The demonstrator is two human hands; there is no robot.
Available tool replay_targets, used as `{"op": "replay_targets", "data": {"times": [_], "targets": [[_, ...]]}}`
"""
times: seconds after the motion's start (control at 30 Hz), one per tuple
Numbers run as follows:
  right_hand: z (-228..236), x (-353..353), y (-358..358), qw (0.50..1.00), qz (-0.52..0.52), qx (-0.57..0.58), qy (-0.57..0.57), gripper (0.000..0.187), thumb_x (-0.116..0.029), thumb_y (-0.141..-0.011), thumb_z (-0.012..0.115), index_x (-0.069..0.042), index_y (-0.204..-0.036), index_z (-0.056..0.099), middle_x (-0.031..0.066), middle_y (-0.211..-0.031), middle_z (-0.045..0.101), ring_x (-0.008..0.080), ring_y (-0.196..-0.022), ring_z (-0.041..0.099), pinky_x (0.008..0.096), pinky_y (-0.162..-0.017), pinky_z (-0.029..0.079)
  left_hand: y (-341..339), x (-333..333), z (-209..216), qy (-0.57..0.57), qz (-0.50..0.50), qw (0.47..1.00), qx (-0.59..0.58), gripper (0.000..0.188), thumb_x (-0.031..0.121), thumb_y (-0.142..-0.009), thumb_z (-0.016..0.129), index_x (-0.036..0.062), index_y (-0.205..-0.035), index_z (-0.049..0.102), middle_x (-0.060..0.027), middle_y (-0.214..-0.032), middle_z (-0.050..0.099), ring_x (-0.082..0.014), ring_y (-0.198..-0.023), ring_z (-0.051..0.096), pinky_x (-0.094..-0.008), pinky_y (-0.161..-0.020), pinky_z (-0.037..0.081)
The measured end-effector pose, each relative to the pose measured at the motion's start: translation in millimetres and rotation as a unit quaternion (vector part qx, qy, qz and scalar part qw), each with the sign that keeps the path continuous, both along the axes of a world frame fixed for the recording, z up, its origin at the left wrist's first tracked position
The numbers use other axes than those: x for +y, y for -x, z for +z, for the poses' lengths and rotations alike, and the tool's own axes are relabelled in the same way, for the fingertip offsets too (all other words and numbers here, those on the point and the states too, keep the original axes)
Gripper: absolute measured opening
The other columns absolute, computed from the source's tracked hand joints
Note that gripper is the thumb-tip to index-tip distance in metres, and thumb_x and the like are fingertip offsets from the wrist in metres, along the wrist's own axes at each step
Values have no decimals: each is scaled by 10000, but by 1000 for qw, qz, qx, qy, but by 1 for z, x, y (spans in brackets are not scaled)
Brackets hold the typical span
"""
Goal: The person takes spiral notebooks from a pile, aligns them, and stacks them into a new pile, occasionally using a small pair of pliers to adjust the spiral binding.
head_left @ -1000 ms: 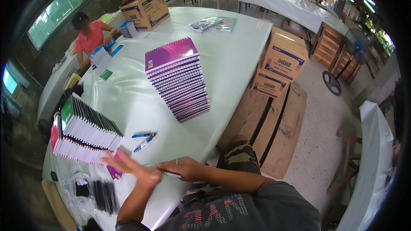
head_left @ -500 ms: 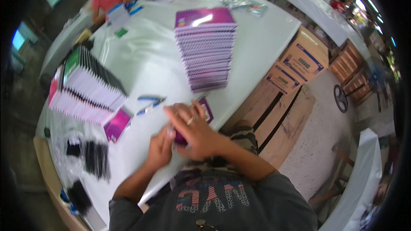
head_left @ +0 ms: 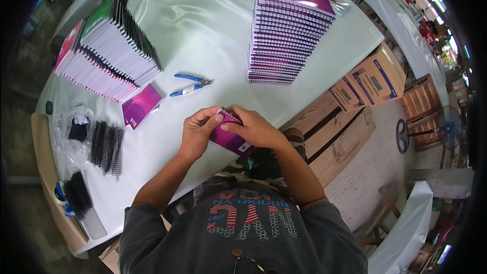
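Observation:
A small purple notebook [head_left: 232, 143] is held at the table's near edge, just in front of my body. My left hand [head_left: 197, 131] pinches its upper left corner, thumb on the cover. With fingers closed round the top edge, my right hand [head_left: 256, 128] grips the other side, its thumb also on the cover. Part of a wire coil shows along that top edge between my fingers; the rest is hidden. Beyond my left hand lie blue-handled pliers [head_left: 192, 89], their jaws pointing right. A tall stack of purple spiral notebooks [head_left: 286, 35] rises farther back on the right.
Stacked notebooks with green and pink covers [head_left: 114, 53] stand on the left, beside a loose purple cover [head_left: 142, 106]. Black plastic coils [head_left: 106, 147] lie near a clear bag [head_left: 71, 134]. A tape dispenser [head_left: 62, 198] sits at the left edge. Cartons [head_left: 368, 82] stand beyond the table's right side.
My right hand has come down from across my left, and both hands now hold the notebook side by side. The view has shifted, leaving the co-worker mostly out of it.

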State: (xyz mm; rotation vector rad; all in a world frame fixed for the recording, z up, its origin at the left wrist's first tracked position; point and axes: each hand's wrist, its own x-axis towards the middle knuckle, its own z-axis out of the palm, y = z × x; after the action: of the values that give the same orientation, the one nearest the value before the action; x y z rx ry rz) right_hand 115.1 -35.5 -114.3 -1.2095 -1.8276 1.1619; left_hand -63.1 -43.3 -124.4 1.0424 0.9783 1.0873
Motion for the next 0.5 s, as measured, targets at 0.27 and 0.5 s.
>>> {"op": "replay_targets", "data": {"times": [0.27, 0.5], "targets": [[20, -1, -1, 986, -43, 137, 81, 211, -153, -834, 646, 24, -949, 651, 99, -830, 657, 142, -734, 599, 268, -693, 474, 8, 3, 5, 4, 12, 1000, -3, 208, 124, -893, 607, 32, -1073, 651, -11, -939, 651, -63, -848, 573, -221, -778, 467], [20, -6, 1, 979, -59, 196, 17, 168, -46, -752, 719, 1, -908, 677, 57, -797, 626, 107, -714, 561, 245, -649, 451, 19, 8, 19, -20, -76, 996, -47, 182, 69, -871, 611, 31, -1047, 636, -6, -934, 625, -70, -841, 564, -226, -775, 458]]}}
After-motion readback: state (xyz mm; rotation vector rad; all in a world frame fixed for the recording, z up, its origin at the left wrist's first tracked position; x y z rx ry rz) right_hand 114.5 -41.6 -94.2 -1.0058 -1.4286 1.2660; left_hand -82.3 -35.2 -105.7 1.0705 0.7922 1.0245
